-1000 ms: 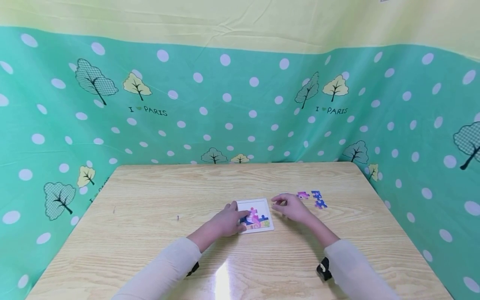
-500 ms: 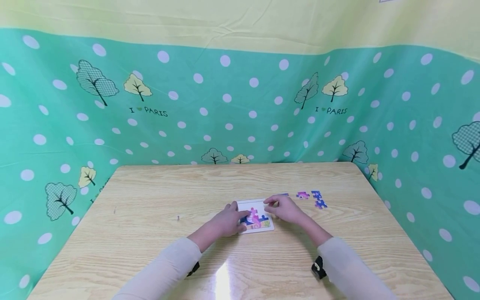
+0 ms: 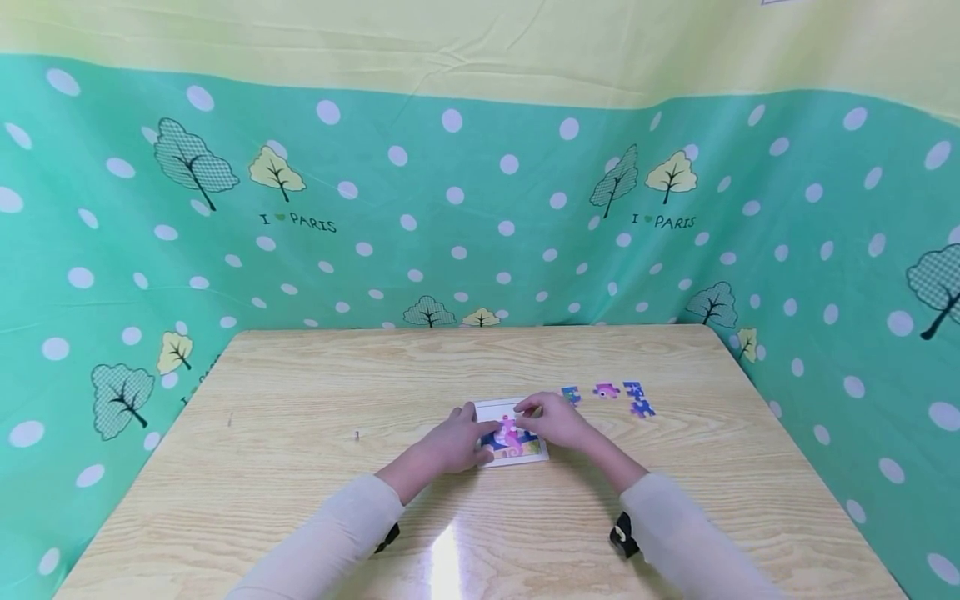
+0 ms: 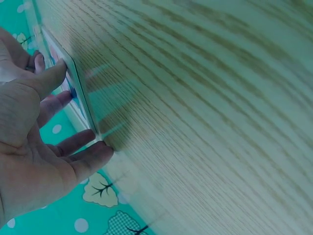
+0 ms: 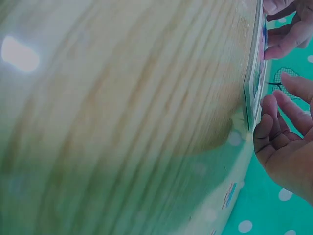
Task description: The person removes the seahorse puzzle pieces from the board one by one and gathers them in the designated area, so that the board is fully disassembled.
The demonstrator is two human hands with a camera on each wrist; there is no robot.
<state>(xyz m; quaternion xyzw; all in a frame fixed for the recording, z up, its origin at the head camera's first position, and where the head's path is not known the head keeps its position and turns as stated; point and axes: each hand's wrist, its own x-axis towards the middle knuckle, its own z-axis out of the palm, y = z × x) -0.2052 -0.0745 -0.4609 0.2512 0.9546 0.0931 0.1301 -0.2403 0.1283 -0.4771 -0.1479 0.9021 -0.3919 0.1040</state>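
Puzzle tray (image 3: 492,411) lies flat on the wood-grain surface (image 3: 300,392), a little right of centre in front of you. Pieces laid inside it show a pink figure (image 3: 509,437) with blue beside it and a sandy strip along the near edge; the far part of the tray is pale.

Your left hand (image 3: 450,442) is at the tray's left side. Fingers spread and fairly straight, pressing rather than gripping: index on the laid pieces, thumb on the near-left rim, the others down at the far-left corner.

Your right hand (image 3: 557,419) hangs over the tray's right side. Thumb and index bend toward each other, tips close; the remaining fingers curl beneath, near the tray's edge. You cannot tell from here whether a piece sits between the tips.

Loose pieces lie beyond your right hand: a blue-green piece (image 3: 571,394) just past your knuckles, a pink piece with an eye (image 3: 606,392) next along, then two blue pieces (image 3: 641,407) set close together.

Black straps (image 3: 624,535) at both your wrists, pale sleeves (image 3: 330,533) above. Green dotted curtain (image 3: 420,183) behind the surface.
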